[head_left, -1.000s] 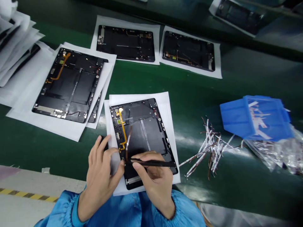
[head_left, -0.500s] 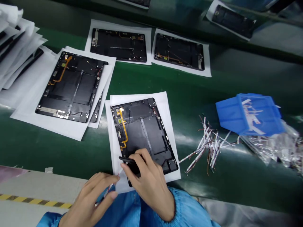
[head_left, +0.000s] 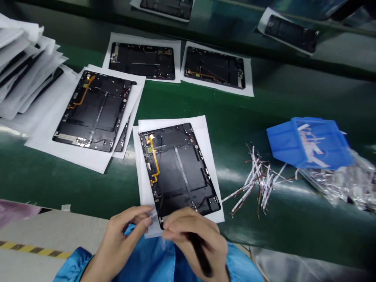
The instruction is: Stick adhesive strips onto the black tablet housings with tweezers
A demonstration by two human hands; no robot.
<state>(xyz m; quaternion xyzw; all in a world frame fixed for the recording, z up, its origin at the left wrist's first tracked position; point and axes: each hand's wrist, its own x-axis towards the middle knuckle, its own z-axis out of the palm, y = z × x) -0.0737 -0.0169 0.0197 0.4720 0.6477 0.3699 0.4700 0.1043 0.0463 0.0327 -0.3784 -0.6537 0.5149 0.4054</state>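
A black tablet housing (head_left: 173,168) with an orange flex cable (head_left: 155,162) lies tilted on white sheets (head_left: 210,149) in front of me. At its lower edge is my right hand (head_left: 196,239), closed around a dark, pen-like tool (head_left: 201,256) that points down toward me; the fingertips, slightly blurred, cover the housing's bottom corner. My left hand (head_left: 126,231) is beside the sheets' lower left edge, thumb and fingers curled near each other. Whether something thin sits between those fingertips is too small to tell.
Another housing (head_left: 95,113) lies on paper at left, by a stack of wrapped ones (head_left: 26,70). Two more (head_left: 142,60) (head_left: 216,68) lie behind. White strips (head_left: 258,180), a blue bin (head_left: 311,143) and clear bags (head_left: 352,184) are at right.
The dark tool has swung from over the housing to beneath my right palm, and that hand has moved down and right. The thin strip near my left fingers no longer shows. The view has shifted slightly.
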